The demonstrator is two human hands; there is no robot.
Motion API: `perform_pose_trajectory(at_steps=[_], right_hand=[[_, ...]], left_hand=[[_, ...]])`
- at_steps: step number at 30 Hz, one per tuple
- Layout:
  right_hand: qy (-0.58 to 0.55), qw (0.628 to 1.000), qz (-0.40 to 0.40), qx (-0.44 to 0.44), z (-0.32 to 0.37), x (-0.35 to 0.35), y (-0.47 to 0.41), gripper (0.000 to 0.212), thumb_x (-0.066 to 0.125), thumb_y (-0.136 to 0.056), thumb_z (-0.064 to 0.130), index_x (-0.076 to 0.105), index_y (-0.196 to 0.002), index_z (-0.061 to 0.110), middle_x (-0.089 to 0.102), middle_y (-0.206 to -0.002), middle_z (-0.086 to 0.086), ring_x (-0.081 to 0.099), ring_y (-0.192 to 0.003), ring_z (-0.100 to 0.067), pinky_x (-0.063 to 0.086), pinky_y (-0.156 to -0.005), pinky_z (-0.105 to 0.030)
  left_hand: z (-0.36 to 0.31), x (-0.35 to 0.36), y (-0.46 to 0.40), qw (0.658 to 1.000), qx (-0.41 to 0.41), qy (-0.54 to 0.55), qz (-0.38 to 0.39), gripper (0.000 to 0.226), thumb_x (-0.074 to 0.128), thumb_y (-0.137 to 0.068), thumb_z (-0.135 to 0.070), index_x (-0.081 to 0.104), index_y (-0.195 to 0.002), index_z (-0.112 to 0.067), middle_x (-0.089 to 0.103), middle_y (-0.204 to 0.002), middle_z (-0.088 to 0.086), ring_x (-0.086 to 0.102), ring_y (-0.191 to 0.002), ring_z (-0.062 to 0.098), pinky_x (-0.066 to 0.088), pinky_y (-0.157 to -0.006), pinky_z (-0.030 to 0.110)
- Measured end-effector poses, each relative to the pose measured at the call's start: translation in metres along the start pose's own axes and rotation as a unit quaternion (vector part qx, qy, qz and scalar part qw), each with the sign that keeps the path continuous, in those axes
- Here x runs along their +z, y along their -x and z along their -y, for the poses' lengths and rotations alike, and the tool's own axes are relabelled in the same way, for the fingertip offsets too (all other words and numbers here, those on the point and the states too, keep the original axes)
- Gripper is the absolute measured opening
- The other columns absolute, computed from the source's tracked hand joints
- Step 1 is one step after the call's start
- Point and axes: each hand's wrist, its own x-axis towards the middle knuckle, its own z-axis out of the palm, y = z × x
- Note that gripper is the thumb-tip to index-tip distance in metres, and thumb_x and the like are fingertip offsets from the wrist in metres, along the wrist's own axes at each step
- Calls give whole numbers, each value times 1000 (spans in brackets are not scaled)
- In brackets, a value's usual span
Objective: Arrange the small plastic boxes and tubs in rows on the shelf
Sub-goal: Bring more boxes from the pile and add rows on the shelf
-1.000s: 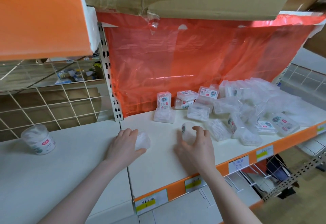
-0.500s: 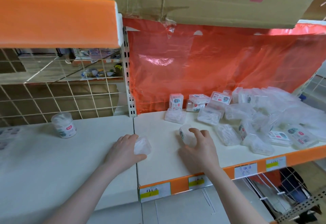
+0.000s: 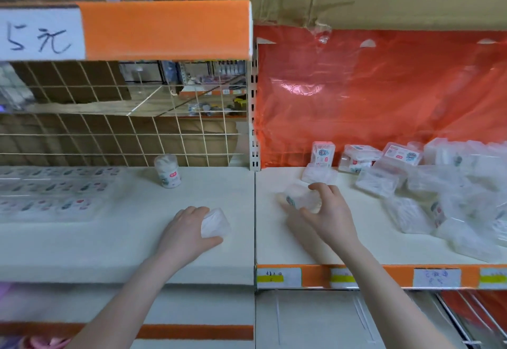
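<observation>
The left hand (image 3: 189, 232) rests on the white shelf (image 3: 123, 239), and its fingers curl around a small clear tub (image 3: 215, 222), which sticks out past the fingertips to the right. The right hand (image 3: 326, 217) holds a second clear tub (image 3: 300, 197) between thumb and curled fingers; whether this tub touches the shelf, I cannot tell. Beyond the right fingers, near the orange plastic sheet (image 3: 384, 96), the loose plastic boxes (image 3: 439, 184) lie in a pile, some tilted. Beyond the left fingers one round tub with a red label (image 3: 167, 170) stands upright, well apart. Further left of it, flat boxes in rows (image 3: 52, 195) lie blurred.
</observation>
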Motion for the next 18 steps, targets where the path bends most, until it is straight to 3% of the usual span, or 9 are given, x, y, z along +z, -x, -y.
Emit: perform_pose_trajectory(at_steps=[2, 6, 13, 18], right_hand=[[1, 1000, 12, -14, 12, 5, -4, 53, 62, -69, 40, 56, -115, 15, 47, -99, 2, 52, -93, -22, 32, -70, -25], [17, 998, 48, -41, 40, 23, -13, 48, 69, -74, 23, 53, -119, 20, 47, -103, 4, 52, -95, -19, 33, -72, -25], [46, 994, 69, -75, 102, 72, -25, 51, 67, -74, 24, 53, -122, 18, 56, -114, -2, 52, -104, -20, 29, -71, -23], [81, 991, 87, -54, 146, 109, -34, 52, 65, -75, 26, 51, -125, 19, 57, -117, -4, 52, -105, -23, 37, -76, -27]], left_hand=[[10, -9, 5, 1000, -10, 0, -14, 60, 70, -73, -46, 49, -124, -22, 52, -114, -3, 45, -112, 19, 38, -88, 27], [35, -27, 13, 999, -21, 0, -36, 61, 70, -74, -46, 48, -126, -22, 51, -117, -3, 44, -114, 18, 37, -89, 27], [86, -59, 15, 999, -7, 4, -49, 66, 68, -75, -49, 44, -132, -25, 49, -126, -5, 42, -119, 17, 34, -91, 25], [127, -75, 7, 999, 20, 4, -33, 70, 66, -77, -49, 39, -137, -25, 46, -134, -4, 41, -123, 17, 33, -91, 25]])
